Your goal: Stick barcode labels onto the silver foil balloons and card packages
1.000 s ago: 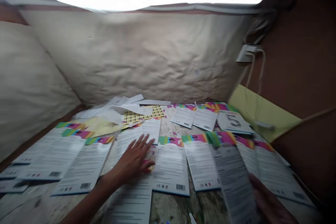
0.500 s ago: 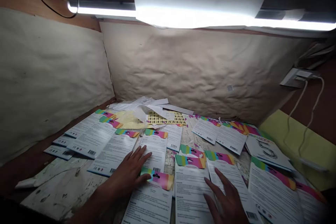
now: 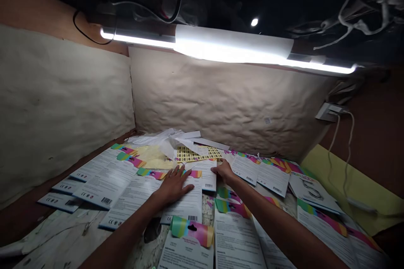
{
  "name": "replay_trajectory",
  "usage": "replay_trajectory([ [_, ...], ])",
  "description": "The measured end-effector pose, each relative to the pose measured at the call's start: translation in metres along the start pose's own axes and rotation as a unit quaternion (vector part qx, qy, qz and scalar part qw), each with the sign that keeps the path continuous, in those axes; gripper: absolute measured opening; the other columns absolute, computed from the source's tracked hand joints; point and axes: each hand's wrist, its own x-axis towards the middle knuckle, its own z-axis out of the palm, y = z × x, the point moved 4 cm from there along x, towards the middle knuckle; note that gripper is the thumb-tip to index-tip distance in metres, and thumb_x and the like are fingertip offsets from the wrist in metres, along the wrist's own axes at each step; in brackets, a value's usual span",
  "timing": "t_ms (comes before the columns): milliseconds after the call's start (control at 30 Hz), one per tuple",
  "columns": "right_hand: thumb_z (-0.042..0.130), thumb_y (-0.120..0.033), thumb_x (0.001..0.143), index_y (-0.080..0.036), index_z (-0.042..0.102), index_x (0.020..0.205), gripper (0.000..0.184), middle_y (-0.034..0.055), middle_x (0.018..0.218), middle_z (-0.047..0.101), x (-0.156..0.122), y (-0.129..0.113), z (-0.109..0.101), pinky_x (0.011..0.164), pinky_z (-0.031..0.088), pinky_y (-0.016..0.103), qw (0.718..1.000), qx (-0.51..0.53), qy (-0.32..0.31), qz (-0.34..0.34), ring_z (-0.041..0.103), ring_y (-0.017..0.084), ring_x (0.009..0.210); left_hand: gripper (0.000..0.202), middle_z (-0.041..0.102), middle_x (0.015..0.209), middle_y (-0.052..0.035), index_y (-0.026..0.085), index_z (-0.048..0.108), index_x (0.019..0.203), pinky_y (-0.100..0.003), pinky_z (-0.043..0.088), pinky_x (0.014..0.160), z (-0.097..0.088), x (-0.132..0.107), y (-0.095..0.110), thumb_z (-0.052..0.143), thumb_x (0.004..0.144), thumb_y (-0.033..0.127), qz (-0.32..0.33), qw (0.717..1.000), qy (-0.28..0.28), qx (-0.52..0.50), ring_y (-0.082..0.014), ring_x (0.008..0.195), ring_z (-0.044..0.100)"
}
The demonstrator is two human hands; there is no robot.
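My left hand [image 3: 173, 187] lies flat, fingers spread, on a printed white packet [image 3: 186, 206] with a rainbow-coloured hanging flap. My right hand [image 3: 224, 171] is stretched toward the back of the table, thumb and fingers curled at the right edge of another white packet [image 3: 208, 175]. Its fingertips are close to the lower right corner of a yellow sticker sheet [image 3: 197, 154], which lies behind that packet. Below my hands are more packets of the same kind, including a front packet [image 3: 189, 250] with its flap bent up and a long packet [image 3: 236, 235] under my right forearm.
White paper strips [image 3: 172, 138] and a yellowish sheet [image 3: 154, 156] lie at the back. Several packets cover the left side; others, with a packet marked 5 [image 3: 311, 189], lie right. A tube light [image 3: 233, 50] hangs above; a socket with cables [image 3: 331, 111] is on the right.
My right hand has moved from the front right packets to the back packet by the sticker sheet. My left hand stays on its packet, slightly farther up. The camera has tilted upward.
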Motion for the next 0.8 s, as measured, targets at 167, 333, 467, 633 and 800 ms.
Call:
replay_trajectory([
  [167,0.069,-0.022,0.061,-0.016,0.065,0.103,0.043,0.0081,0.078,0.073,-0.002,0.003,-0.049,0.061,0.055,0.038,0.990,0.053,-0.026,0.125,0.070,0.025,0.065,0.074,0.020,0.158,-0.0154,0.022,0.030,0.150,-0.055,0.016,0.114,0.004,-0.003,-0.005,0.032,0.091,0.067,0.000,1.000,0.007,-0.024,-0.0350,0.145,0.016],
  [333,0.071,-0.026,0.059,-0.018,0.066,0.105,0.047,0.0131,0.092,0.073,0.018,-0.006,-0.114,0.068,0.057,0.045,0.986,0.040,0.034,0.160,0.070,0.030,0.081,0.070,0.015,0.160,-0.0132,0.024,0.037,0.147,-0.053,0.015,0.115,-0.003,-0.001,0.000,0.043,0.089,0.063,-0.004,1.000,0.012,-0.028,-0.0350,0.146,0.009],
  [467,0.074,-0.032,0.063,-0.020,0.063,0.119,0.058,0.0135,0.113,0.068,0.004,-0.025,-0.100,0.095,0.047,0.053,0.992,-0.032,0.055,0.109,0.059,0.034,0.113,0.067,0.028,0.156,-0.0131,0.022,0.037,0.147,-0.052,0.020,0.115,-0.028,-0.022,0.005,0.048,0.090,0.056,-0.017,1.000,0.004,-0.017,-0.0335,0.144,0.022],
  [633,0.059,-0.046,0.086,-0.031,0.049,0.139,0.056,0.0060,0.148,0.044,-0.116,-0.080,0.006,0.112,0.033,0.049,0.904,-0.148,-0.376,-0.138,0.039,0.029,0.136,0.060,0.038,0.152,-0.0119,0.021,0.040,0.146,-0.048,0.029,0.112,-0.047,-0.092,-0.024,0.041,0.094,0.053,-0.106,0.992,0.056,0.023,-0.0309,0.141,0.031],
  [800,0.057,-0.052,0.088,-0.034,0.047,0.141,0.058,0.0050,0.155,0.030,-0.171,-0.083,0.025,0.115,0.019,0.056,0.754,-0.183,-0.589,-0.224,0.020,0.035,0.144,0.070,0.019,0.157,-0.0149,0.021,0.033,0.149,-0.054,0.027,0.112,-0.011,-0.175,-0.046,0.046,0.090,0.058,-0.254,0.964,0.059,0.059,-0.0366,0.144,0.017],
])
